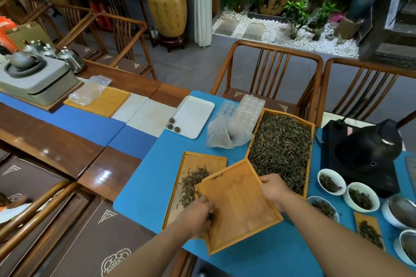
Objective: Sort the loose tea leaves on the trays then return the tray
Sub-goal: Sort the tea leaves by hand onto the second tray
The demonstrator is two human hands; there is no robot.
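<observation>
I hold an almost bare bamboo tray (238, 207) tilted over the blue mat. My right hand (275, 189) grips its right rim. My left hand (198, 216) is at its left rim, fingers pinched on a few dark tea leaves. Under the tray's left side lies a second bamboo tray (193, 162) with a small heap of loose leaves (191, 181). A large bamboo tray (265, 117) full of tea leaves (282, 148) sits just beyond my right hand.
A white tray (193, 117) with three tea balls, a crumpled plastic bag (222, 134) and clear moulds (247, 108) lie further back. A black kettle on its stove (364, 153) and white cups of leaves (331, 181) stand right. Wooden chairs (270, 69) line the table.
</observation>
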